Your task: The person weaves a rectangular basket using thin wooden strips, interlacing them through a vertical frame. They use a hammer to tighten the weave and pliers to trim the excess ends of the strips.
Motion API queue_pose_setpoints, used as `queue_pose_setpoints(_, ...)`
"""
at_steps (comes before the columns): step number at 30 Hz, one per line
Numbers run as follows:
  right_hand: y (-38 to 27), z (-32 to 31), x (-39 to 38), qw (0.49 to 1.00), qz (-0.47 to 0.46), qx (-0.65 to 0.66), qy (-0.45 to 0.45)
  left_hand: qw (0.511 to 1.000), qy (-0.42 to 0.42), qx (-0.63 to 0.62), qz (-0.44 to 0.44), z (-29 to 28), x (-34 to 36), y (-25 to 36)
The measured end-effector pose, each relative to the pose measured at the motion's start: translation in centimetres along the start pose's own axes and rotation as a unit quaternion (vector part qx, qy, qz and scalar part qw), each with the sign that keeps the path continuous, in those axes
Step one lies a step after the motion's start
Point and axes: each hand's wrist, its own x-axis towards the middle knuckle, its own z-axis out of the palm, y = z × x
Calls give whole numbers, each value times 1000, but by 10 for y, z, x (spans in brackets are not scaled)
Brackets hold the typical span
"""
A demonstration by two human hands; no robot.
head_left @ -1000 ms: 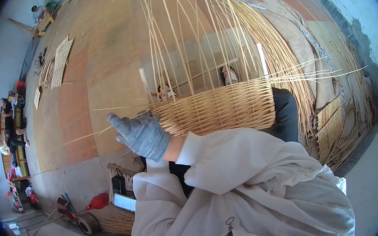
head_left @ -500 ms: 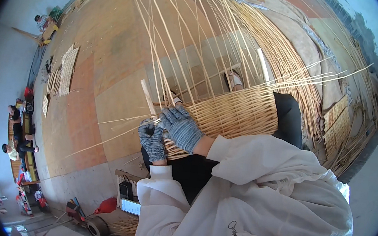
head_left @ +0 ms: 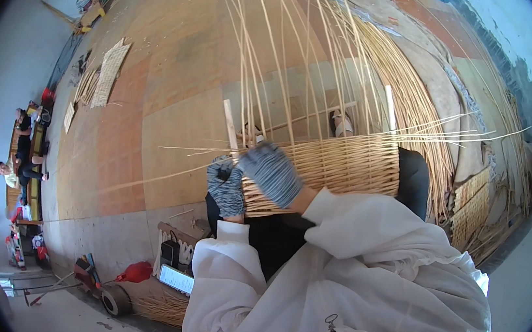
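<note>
On my lap lies a woven wicker panel (head_left: 338, 166) of pale rods, with long upright rods (head_left: 252, 59) fanning away from its far edge. At its left end my left hand (head_left: 227, 186), in a grey-striped knit glove, is closed; a thin wicker rod (head_left: 176, 178) runs out leftward from its fingers. My right hand (head_left: 273, 175), gloved alike, lies over the panel's left part, close against my left hand. Motion smears its fingers, and what they grip is hidden. Wooden stakes (head_left: 230, 126) (head_left: 390, 109) stand at both ends of the panel. Loose rod ends (head_left: 457, 131) stick out to the right.
A long bundle of rods (head_left: 412, 94) lies on cloth at the right, near a woven panel (head_left: 472, 202). More woven pieces (head_left: 111, 73) rest on the floor at far left. Beside my left arm is a phone (head_left: 175, 279). Other people (head_left: 20, 167) sit along the left wall.
The whole view has shifted, so the panel appears slightly further right. My right hand has blurred with motion at the panel's left end; my left hand stays there, closed.
</note>
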Motion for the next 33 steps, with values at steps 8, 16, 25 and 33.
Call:
queue_pose_setpoints(8,-17,-42,9,931,78,286,212,985,-61,139,85,-31,-2,-24)
queue_pose_setpoints(16,109,58,55,976,194,88,47,755,-100,583,282,61,-5,33)
queue_pose_setpoints(25,115,-33,-60,859,404,308,63,782,-127,551,261,85,-20,28)
queue_pose_setpoints(33,122,-51,-60,814,431,382,74,762,-220,583,176,115,-26,34)
